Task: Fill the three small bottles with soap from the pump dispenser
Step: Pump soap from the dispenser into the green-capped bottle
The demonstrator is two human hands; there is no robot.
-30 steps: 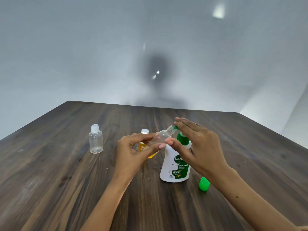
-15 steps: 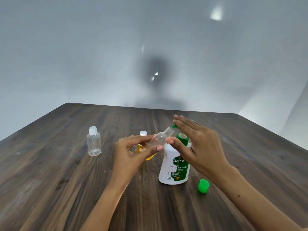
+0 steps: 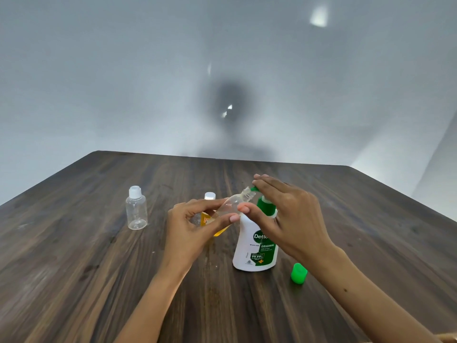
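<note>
Soap could miss the tilted bottle (image 3: 228,214) if its mouth slips from the green spout (image 3: 253,189), a likely result of pressing hard. Left hand (image 3: 190,226) pinches that bottle, held above the table (image 3: 99,268), fingers narrow around it. Right hand (image 3: 286,214) rests open-fingered atop the pump dispenser (image 3: 256,246).

Dark matt wood-grain table (image 3: 99,268), clear glossy plastic empty bottle (image 3: 136,211), white glossy plastic pump dispenser (image 3: 249,251), green plastic cap (image 3: 298,273)
</note>
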